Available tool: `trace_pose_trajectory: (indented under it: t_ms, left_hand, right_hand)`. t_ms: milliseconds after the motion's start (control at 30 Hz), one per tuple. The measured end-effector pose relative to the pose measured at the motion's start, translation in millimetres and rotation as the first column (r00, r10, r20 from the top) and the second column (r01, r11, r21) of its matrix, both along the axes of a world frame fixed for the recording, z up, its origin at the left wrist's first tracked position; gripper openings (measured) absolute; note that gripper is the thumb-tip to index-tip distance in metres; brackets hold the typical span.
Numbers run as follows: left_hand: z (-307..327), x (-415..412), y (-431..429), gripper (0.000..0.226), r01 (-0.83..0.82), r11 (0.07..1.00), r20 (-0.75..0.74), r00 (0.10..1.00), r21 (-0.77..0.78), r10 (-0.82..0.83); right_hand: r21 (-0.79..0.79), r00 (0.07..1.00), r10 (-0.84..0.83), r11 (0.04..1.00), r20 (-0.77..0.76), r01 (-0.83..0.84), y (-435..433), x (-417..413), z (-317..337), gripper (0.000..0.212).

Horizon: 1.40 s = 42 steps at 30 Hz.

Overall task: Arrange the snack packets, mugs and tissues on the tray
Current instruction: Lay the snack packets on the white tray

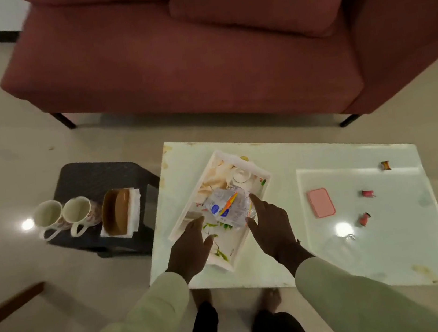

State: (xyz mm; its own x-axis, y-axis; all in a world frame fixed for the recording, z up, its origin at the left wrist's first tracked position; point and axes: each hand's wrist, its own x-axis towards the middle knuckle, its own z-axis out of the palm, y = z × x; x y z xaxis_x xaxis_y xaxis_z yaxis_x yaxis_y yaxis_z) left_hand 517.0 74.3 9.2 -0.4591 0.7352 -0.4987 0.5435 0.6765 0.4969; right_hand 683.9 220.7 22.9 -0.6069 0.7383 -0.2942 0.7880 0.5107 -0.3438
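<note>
Both my hands reach over the tray (pixel 180 226) on the worktop: left hand (pixel 189 250) spread, right hand (pixel 273 227) spread, fingertips touching the snack packets (pixel 229 206). Packets are being settled; next, I judge, fetch the mugs (pixel 63 216) and tissues (pixel 134 205) from the stool.

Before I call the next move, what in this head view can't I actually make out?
- Tissues in the brown holder on the dark stool: only white edges show, count unclear.
- Clear printed snack packets on the white floral tray: overlapping and blurred, number and print unreadable.
- Left hand and right hand: grip unclear.
- Small wrapped sweets on the glass table: too small to identify.
</note>
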Motion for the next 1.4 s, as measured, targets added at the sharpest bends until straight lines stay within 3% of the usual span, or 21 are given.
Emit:
trace_pose_trajectory:
  t_ms: [100, 233, 400, 533, 633, 767, 867, 1000, 1100, 1200, 1300, 1400]
  left_hand:
    - [-45, -20, 16, 0.060, -0.009, 1.000, 0.050, 0.999, 0.019, 0.008]
    - [-108, -38, 38, 0.075, 0.080, 0.996, -0.016, 0.997, 0.031, -0.079]
    - [-170, -50, 64, 0.090, 0.227, 0.969, -0.156, 0.965, 0.093, -0.211]
    - [-192, -61, 77, 0.075, 0.242, 0.936, -0.190, 0.962, 0.257, -0.197]
    - [-187, -81, 89, 0.052, 0.159, 0.910, -0.117, 0.985, 0.382, -0.123]
    - [-173, -115, 125, 0.039, 0.112, 0.966, 0.112, 0.984, 0.234, -0.141]
    - [-168, -133, 158, 0.033, 0.254, 0.960, 0.000, 0.967, 0.117, -0.256]
    - [-173, -141, 193, 0.037, 0.353, 0.935, -0.191, 0.918, -0.010, -0.349]
    - [-184, -141, 206, 0.037, 0.370, 0.926, -0.218, 0.900, -0.074, -0.377]
    - [-192, -140, 211, 0.033, 0.367, 0.927, -0.231, 0.899, -0.071, -0.373]
    - [-197, -138, 211, 0.038, 0.324, 0.944, -0.257, 0.919, 0.059, -0.299]
    - [-195, -138, 206, 0.045, 0.263, 0.957, -0.240, 0.943, 0.120, -0.229]
  right_hand:
    - [0.005, 1.000, -0.018, 1.000, 0.013, 0.018, 4, -24, -46, 0.065]
    - [0.140, 0.998, 0.046, 0.989, -0.030, -0.042, 13, -48, -106, 0.065]
    - [0.248, 0.985, 0.155, 0.960, -0.076, -0.131, 27, -61, -167, 0.040]
    - [0.311, 0.969, 0.184, 0.942, -0.167, -0.125, 34, -66, -178, 0.027]
    - [0.206, 0.953, 0.096, 0.978, -0.286, -0.036, 57, -84, -155, 0.013]
    - [-0.032, 0.975, -0.052, 0.998, -0.217, 0.046, 115, -116, -129, 0.022]
    - [-0.236, 0.985, -0.129, 0.967, -0.112, 0.100, 155, -138, -128, 0.027]
    - [-0.379, 0.964, -0.258, 0.900, -0.072, 0.213, 185, -154, -149, 0.033]
    - [-0.393, 0.960, -0.278, 0.881, 0.014, 0.261, 195, -159, -165, 0.034]
    - [-0.281, 0.953, -0.291, 0.911, 0.082, 0.302, 196, -159, -180, 0.033]
    - [-0.165, 0.937, -0.348, 0.923, 0.030, 0.348, 191, -154, -187, 0.036]
    - [-0.127, 0.925, -0.377, 0.921, -0.050, 0.368, 182, -142, -183, 0.055]
